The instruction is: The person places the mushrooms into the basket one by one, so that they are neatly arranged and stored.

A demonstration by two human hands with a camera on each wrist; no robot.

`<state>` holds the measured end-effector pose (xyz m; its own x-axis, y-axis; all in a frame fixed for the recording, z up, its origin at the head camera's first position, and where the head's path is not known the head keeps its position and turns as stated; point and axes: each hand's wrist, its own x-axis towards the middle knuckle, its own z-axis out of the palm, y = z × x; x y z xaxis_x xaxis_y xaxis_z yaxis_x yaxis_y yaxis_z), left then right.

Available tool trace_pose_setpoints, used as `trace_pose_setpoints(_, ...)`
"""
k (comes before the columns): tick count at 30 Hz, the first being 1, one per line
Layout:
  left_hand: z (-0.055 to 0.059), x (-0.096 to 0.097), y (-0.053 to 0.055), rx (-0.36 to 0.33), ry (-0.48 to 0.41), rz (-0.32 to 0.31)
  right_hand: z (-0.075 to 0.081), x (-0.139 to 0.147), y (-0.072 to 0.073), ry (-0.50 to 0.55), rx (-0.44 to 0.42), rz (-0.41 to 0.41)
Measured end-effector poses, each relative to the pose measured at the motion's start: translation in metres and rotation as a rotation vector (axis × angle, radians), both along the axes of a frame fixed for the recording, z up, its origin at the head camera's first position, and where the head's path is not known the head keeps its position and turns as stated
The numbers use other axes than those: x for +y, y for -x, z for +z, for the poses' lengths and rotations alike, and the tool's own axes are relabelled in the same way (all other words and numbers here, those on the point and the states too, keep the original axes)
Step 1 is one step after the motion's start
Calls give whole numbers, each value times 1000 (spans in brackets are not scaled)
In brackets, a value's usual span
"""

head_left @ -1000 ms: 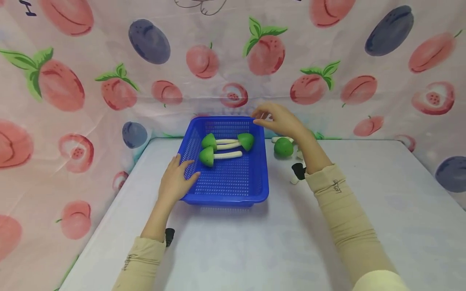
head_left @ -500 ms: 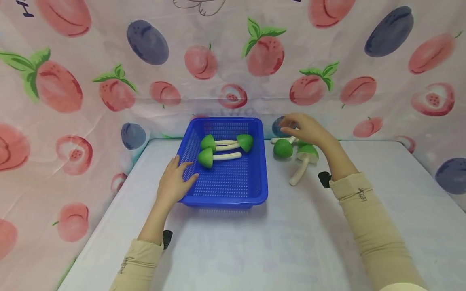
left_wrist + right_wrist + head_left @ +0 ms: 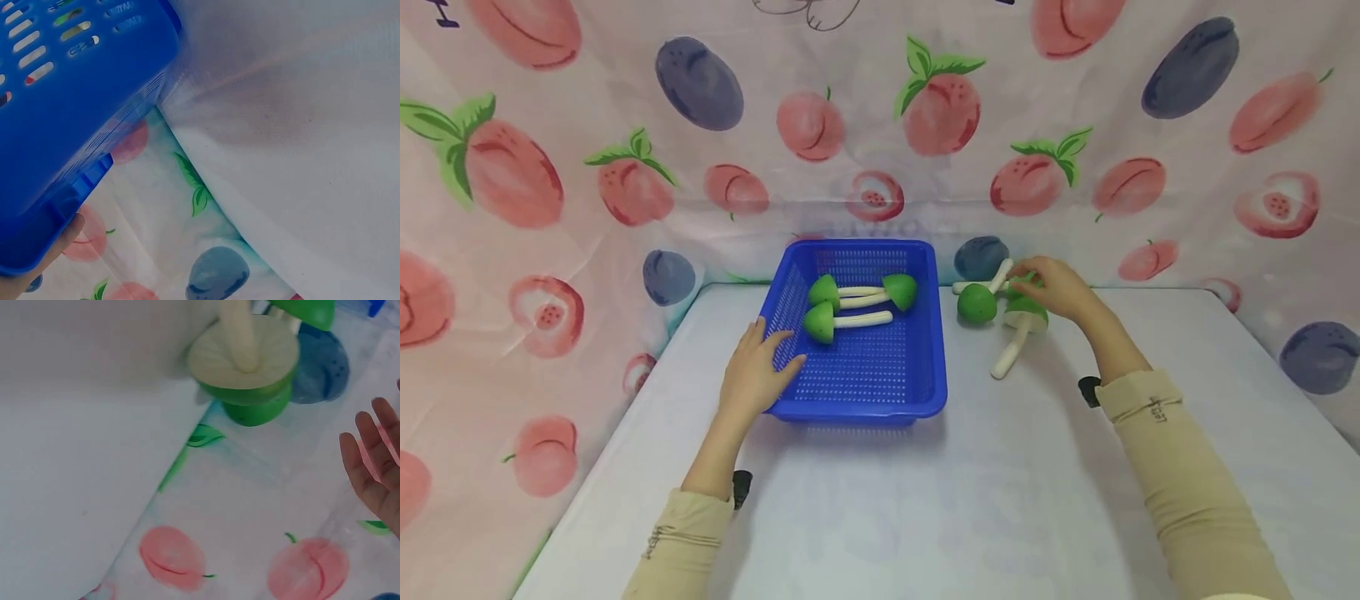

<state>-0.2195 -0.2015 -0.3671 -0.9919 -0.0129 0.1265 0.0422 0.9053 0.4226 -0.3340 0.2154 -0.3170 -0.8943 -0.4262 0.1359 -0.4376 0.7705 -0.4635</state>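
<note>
In the head view a blue plastic basket (image 3: 850, 408) holds three toy mushrooms with green caps (image 3: 900, 292) and pale stems (image 3: 863, 319). My left hand (image 3: 752, 371) rests at its left rim, thumb and index finger spread over the inside; the left wrist view shows fingers (image 3: 70, 234) along the rim's outer side. Right of the basket lie more mushrooms: one with a round green cap (image 3: 977, 304), another with its pale underside showing (image 3: 1026, 318). Over a partly hidden green cap hovers my right hand (image 3: 1060, 289), its loose fingers (image 3: 356, 464) holding nothing in the right wrist view.
The basket stands on a white tabletop (image 3: 865, 517), close to the back edge. Behind it hangs a fruit-print cloth (image 3: 880, 150), which also covers the left side. The mushrooms on the right overlap each other near that cloth.
My right hand has moved from the basket's back right corner rightwards and down to the mushrooms on the table. My left hand has stayed at the basket's left rim.
</note>
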Motion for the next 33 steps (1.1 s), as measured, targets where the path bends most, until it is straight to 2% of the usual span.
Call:
trace_pose_setpoints(6, -1, -2, 0, -2, 14, -2, -22, 10, 4, -1, -25, -67)
trace_pose_setpoints(11, -4, -2, -1, -12, 18, -1, -32, 15, 7, -25, -34, -62)
trace_pose_setpoints(16, -2, -1, 0, -2, 15, 2, -35, 17, 13, -73, -68, 16)
trace_pose_setpoints(19, -2, 0, 1, 0, 19, 0, -36, 17, 16, -93, -103, 34)
trace_pose_setpoints(27, -1, 1, 3, 7, 13, -3, -39, 20, 20, -188, -105, -30)
trace_pose_setpoints(33, 0, 0, 2, 7, 15, 7, -42, 25, 21, -223, -112, -11)
